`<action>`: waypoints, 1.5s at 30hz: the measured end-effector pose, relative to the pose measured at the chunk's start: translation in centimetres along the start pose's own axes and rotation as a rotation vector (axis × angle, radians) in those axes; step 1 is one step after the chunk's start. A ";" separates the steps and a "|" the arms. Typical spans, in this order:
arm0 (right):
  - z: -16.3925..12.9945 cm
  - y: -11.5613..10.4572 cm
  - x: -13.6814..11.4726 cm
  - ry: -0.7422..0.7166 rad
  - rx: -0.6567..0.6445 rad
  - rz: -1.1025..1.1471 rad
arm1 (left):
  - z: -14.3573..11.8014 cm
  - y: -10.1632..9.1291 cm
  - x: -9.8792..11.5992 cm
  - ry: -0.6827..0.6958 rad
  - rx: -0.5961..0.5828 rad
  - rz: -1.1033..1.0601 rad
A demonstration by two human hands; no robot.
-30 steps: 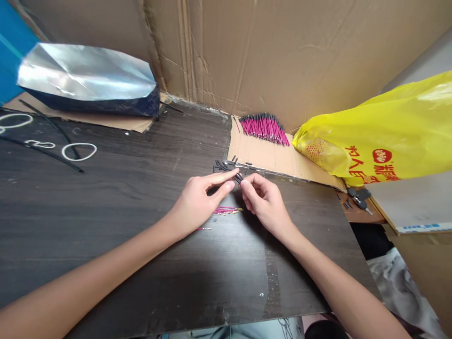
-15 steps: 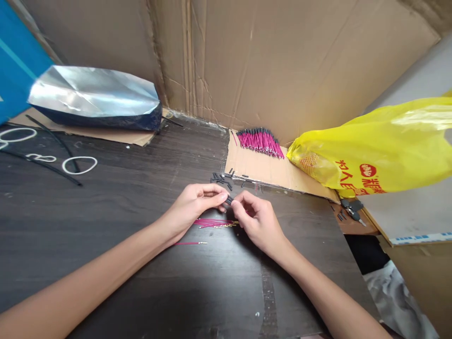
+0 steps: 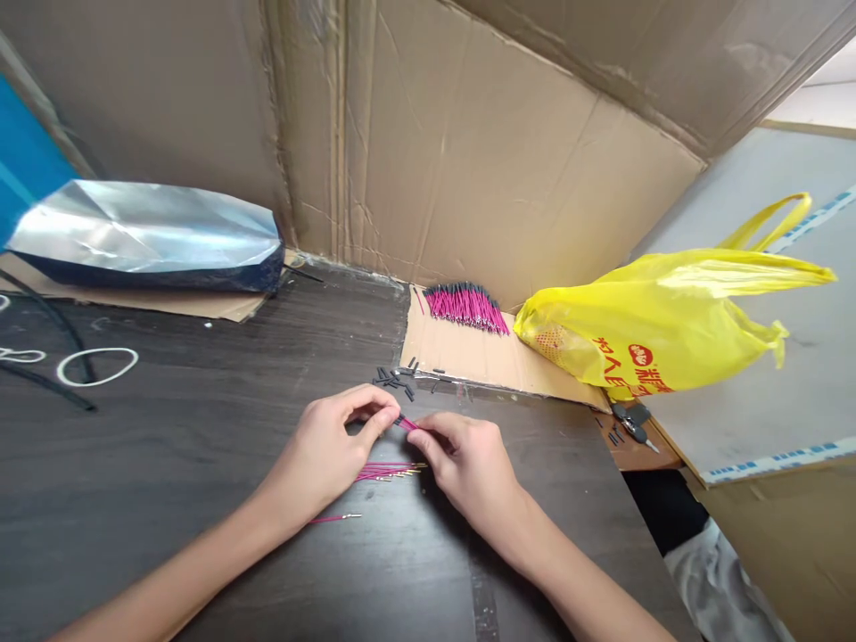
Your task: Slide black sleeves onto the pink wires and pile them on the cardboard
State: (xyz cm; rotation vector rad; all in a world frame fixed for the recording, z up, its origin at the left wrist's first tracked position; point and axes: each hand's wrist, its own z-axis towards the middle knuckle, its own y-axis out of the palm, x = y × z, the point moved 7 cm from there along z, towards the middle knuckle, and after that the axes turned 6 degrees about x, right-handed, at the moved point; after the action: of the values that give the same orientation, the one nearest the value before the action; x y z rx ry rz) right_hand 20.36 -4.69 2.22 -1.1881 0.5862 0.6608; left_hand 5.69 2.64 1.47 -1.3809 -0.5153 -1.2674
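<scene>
Fingers of your left hand (image 3: 326, 450) are pinching black tubes (image 3: 399, 419), your right hand's (image 3: 472, 464) gripping pink wires (image 3: 409, 425) that are slanting crosswise between them.

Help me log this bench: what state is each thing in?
Left hand: pinching black sleeves
Right hand: pinching pink wires
Table wires: loosely bunched
Single wire: lying apart
Loose sleeves: scattered
Wire pile: heaped on cardboard
Yellow bag: creased, handle loop loose
Silver bag: creased; opening unclear
White loop: lying flat
Black tubes: lying, gently curved
Keys: lying flat
</scene>
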 end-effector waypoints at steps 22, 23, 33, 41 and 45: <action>15.8 -13.0 15.3 0.392 0.286 -0.603 | 0.3 -1.3 1.4 0.195 0.067 0.121; 16.2 -12.7 15.8 0.404 0.273 -0.617 | 0.2 -1.2 1.4 0.221 0.066 0.132; 18.1 -12.1 16.8 0.422 0.222 -0.665 | -0.3 -0.5 0.8 0.373 0.091 0.110; 16.5 -13.0 14.0 0.324 0.294 -0.601 | 0.4 -0.6 0.6 0.316 0.028 0.174; 10.8 -10.6 10.1 0.171 0.280 -0.475 | 0.4 0.2 0.9 0.300 -0.215 0.327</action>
State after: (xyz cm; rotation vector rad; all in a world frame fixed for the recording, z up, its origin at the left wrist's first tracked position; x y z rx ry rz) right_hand 35.72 4.83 4.61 -1.0705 0.4938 0.0702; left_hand 6.31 2.58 2.29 -1.3534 0.0547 -1.2530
